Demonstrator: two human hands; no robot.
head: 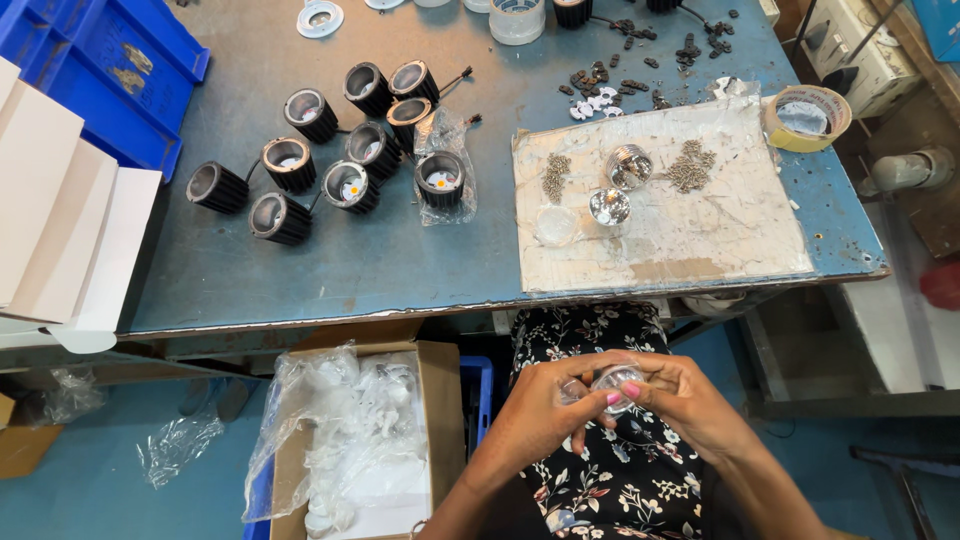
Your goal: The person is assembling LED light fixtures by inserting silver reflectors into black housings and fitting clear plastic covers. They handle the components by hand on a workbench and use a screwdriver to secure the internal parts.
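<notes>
Both hands meet over the lap: left hand [545, 405] and right hand [680, 395] pinch a small clear plastic lens [613, 380] between fingers, apparently fitting it; next seems careful alignment, below the tabletop [400, 260]

Lamp housings [340, 150] left on the table [400, 260] — screws (two heaps) [690, 168] on the board [700, 230], right.

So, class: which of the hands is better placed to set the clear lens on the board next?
Probably the right hand: it sits more directly below the board, while the left hand steadies the lens.
</notes>
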